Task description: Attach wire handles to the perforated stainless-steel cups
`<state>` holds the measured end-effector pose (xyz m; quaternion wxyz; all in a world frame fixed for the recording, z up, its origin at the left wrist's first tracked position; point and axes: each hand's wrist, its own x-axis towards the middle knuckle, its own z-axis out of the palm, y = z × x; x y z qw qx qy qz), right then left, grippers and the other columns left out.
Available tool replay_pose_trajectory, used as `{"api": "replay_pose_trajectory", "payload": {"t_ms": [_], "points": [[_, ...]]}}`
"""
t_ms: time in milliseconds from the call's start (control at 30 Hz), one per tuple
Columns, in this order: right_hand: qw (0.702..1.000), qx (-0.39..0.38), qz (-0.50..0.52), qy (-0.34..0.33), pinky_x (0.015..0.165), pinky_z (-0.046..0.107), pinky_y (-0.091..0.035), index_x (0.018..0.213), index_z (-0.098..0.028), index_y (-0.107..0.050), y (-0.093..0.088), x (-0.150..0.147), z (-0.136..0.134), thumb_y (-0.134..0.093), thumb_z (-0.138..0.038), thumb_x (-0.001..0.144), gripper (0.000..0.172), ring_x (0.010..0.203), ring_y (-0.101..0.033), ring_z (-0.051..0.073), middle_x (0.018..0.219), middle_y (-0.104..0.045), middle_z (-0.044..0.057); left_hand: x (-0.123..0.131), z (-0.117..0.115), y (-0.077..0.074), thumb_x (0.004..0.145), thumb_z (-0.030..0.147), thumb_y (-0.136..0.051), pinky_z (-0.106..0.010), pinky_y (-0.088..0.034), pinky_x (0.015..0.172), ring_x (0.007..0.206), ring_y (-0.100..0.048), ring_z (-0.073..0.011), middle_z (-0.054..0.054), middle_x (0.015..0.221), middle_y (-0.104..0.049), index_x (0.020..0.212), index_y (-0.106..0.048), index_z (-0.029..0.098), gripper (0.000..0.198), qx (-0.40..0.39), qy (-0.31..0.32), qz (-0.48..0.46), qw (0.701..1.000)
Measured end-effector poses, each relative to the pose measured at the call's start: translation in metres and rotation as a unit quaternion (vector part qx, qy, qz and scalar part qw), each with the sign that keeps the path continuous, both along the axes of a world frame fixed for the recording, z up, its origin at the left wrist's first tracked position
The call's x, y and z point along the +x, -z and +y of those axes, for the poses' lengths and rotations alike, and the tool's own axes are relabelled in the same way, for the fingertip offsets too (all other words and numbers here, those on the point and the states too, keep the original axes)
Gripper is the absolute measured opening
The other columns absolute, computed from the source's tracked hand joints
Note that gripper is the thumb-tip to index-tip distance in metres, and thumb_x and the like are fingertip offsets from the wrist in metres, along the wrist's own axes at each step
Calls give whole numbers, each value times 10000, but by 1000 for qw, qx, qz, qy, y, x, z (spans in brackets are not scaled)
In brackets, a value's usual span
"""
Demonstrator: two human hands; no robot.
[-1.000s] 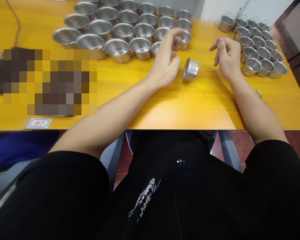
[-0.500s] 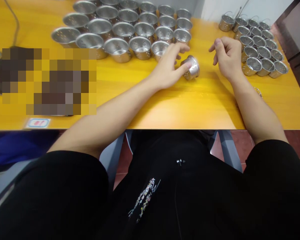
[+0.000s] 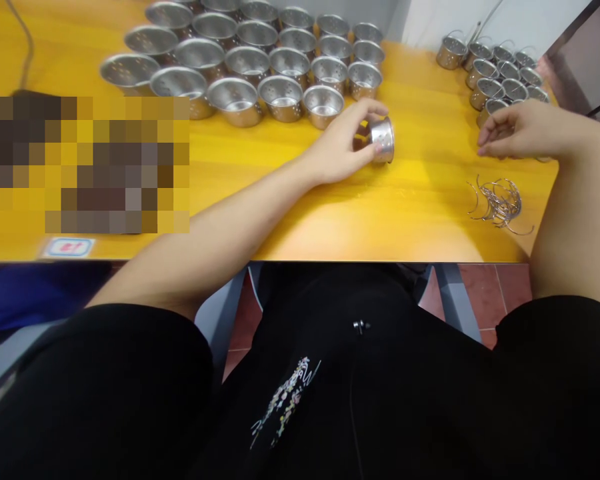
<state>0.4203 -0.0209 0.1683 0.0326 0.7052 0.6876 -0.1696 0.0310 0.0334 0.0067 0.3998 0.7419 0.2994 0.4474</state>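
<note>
On the yellow table, my left hand [image 3: 347, 147] grips a small metal cup [image 3: 383, 140] with holes in its wall. The cup is tipped onto its side, its rim facing right, between my thumb and fingers. To the right, my right hand [image 3: 525, 130] hovers with loosely bent fingers apart, and nothing shows in it. Just below that hand lies a tangled pile of curved wire handles [image 3: 501, 202]. Behind it, finished-looking cups with wire handles [image 3: 490, 92] are partly covered by the hand.
Rows of handleless perforated cups [image 3: 280, 97] stand along the back left. A pixelated patch [image 3: 115, 160] hides things at the left, with a small label card [image 3: 70, 247] near the table's front edge. A wall [image 3: 445, 20] rises behind.
My right hand has moved right, away from the cup, to above the wire pile, uncovering the wires. My left hand has turned the cup so its rim faces right.
</note>
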Motion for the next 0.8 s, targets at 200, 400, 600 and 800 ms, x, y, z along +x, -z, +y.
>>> {"api": "replay_pose_trajectory", "payload": {"t_ms": [200,400,600,800], "points": [[996,-7,-70,-63,859,403,-545,1023,-207,-806,24,10,-14,-970,-32,1091,250,851,-735,197,1048,-899,79,1,-4,1,792,529,-1007,-566,-648,1192,1453,-779,-403,-76,1413,-901,1391,-842,459,625,-27,3,-8,1000],[996,-15,-53,-69,945,421,-581,1138,-234,-779,33,-5,-31,-909,15,1062,291,979,-805,256,1207,-952,112,1,0,6,835,584,-1002,-592,-614,1226,1491,-741,-416,-88,1482,-872,1524,-785,471,731,-52,-18,-30,998],[995,26,-88,-48,984,444,-598,1177,-286,-682,47,-16,-42,-819,50,980,413,1061,-863,348,1183,-922,145,5,-4,2,855,720,-1015,-565,-551,1212,1519,-648,-409,-66,1385,-888,1503,-793,453,736,-50,-11,-23,998],[994,24,-81,-71,934,450,-571,1291,-303,-605,55,-23,-39,-832,-50,1020,435,1087,-838,361,1124,-886,126,4,-7,-4,880,782,-985,-539,-523,1252,1603,-571,-370,-50,1400,-874,1499,-786,453,729,-25,-19,-23,999]]}}
